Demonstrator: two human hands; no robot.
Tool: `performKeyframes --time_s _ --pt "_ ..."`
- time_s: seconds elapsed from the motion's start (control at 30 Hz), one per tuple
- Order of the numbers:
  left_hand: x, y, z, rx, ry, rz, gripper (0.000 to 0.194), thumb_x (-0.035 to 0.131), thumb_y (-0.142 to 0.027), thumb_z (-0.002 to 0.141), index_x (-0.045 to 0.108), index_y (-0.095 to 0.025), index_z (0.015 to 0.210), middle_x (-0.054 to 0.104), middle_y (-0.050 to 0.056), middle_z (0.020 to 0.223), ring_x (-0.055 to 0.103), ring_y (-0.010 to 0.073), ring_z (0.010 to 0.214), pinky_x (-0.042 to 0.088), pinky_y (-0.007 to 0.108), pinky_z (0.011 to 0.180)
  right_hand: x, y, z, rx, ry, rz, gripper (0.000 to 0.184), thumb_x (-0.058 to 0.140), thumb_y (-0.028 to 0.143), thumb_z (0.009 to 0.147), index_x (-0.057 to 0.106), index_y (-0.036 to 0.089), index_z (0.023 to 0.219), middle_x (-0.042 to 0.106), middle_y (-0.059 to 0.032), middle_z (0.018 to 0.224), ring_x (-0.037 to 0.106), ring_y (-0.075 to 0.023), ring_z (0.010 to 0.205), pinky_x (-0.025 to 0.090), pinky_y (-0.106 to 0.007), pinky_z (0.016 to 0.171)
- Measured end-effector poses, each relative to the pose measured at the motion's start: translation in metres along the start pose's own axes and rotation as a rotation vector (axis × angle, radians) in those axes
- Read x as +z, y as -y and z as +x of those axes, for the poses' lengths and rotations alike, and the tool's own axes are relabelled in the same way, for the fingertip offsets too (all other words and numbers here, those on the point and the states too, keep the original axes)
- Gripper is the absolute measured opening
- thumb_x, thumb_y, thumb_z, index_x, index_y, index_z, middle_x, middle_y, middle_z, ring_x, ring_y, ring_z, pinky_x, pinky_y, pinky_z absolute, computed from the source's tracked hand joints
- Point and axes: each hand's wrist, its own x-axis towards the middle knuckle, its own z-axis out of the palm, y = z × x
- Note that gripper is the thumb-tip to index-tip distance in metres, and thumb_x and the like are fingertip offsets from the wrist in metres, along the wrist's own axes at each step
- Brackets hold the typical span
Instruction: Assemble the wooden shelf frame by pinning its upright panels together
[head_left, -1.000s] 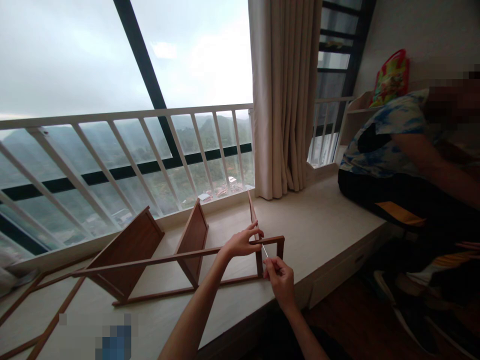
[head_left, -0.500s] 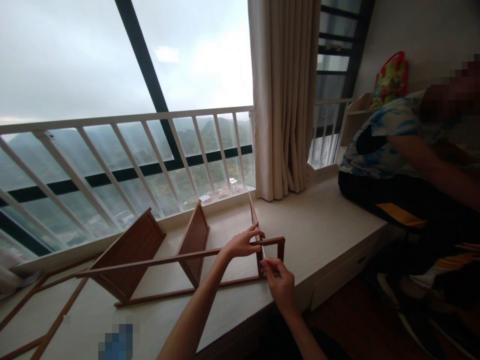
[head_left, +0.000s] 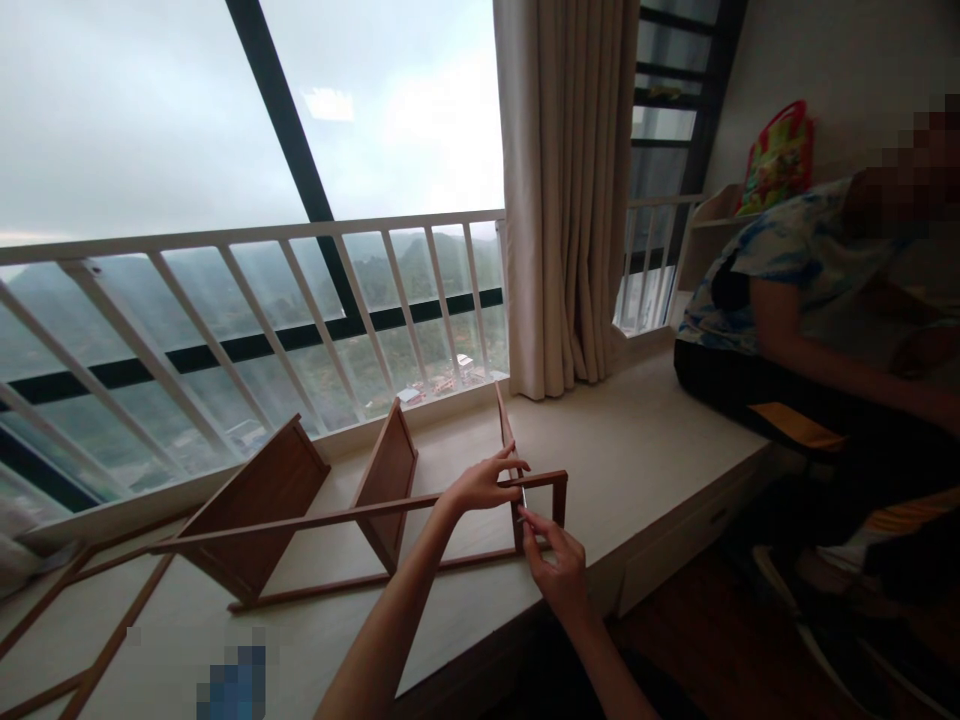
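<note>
A brown wooden shelf frame (head_left: pixel 311 522) lies on its side on the pale platform, with panels standing up between its rails. My left hand (head_left: pixel 484 482) is closed around the upper rail where the rightmost panel (head_left: pixel 505 420) meets it, its fingers reaching over the wood. Just below and to the right, my right hand (head_left: pixel 556 562) pinches a thin silver hex key (head_left: pixel 524 496). The key's upper end points at the joint beside my left fingers. Whether its tip sits in a screw is too small to tell.
Another brown wooden frame (head_left: pixel 112 655) lies flat at the left. White railing (head_left: pixel 255 236) and windows run behind the platform (head_left: pixel 630 450), with a beige curtain (head_left: pixel 562 200). A person (head_left: pixel 780 270) sits bent forward at the right. The platform's front edge drops to a dark floor.
My right fingers have shifted slightly around the hex key. My left hand stays on the rail. The person at the right has moved an arm.
</note>
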Motion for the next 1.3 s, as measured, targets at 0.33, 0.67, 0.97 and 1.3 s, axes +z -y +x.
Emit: performKeyframes --time_s 0.33,0.67,0.97,1.3 --pt "-0.001 -0.002 -0.002 -0.018 -0.002 -0.019 0.04 0.053 -0.024 0.068 0.053 -0.02 0.108 0.019 0.01 0.137 0.05 0.021 0.099 0.039 0.026 0.08 0.001 -0.002 0.0 0.024 -0.054 0.053 0.017 0.053 0.015 0.074 0.059 0.021 0.09 0.062 -0.0029 0.082 0.057 -0.0128 0.074 0.046 -0.026 0.068" --pt "-0.004 -0.005 -0.001 -0.055 0.015 -0.114 0.038 0.045 -0.028 0.075 0.053 -0.02 0.111 0.016 0.009 0.138 0.054 0.019 0.091 0.039 0.027 0.079 -0.005 0.012 0.012 0.098 -0.136 0.179 0.01 0.052 0.018 0.075 0.059 0.019 0.081 0.058 -0.0042 0.084 0.054 -0.0155 0.084 0.044 -0.032 0.077" --pt "-0.009 -0.007 -0.002 -0.027 0.051 -0.15 0.039 0.045 -0.032 0.076 0.051 -0.02 0.113 0.017 0.01 0.137 0.052 0.0195 0.095 0.041 0.025 0.077 -0.005 0.004 0.008 0.27 -0.222 0.209 0.016 0.055 0.023 0.073 0.06 0.018 0.087 0.062 -0.0042 0.084 0.057 -0.0141 0.073 0.047 -0.028 0.068" --pt "-0.003 -0.003 -0.001 -0.035 0.013 -0.14 0.04 0.045 -0.032 0.076 0.05 -0.021 0.114 0.016 0.01 0.137 0.053 0.0172 0.09 0.04 0.027 0.078 -0.003 0.001 0.003 0.253 -0.279 0.121 0.018 0.057 0.029 0.071 0.063 0.017 0.083 0.064 -0.0066 0.082 0.058 -0.0155 0.072 0.048 -0.026 0.062"
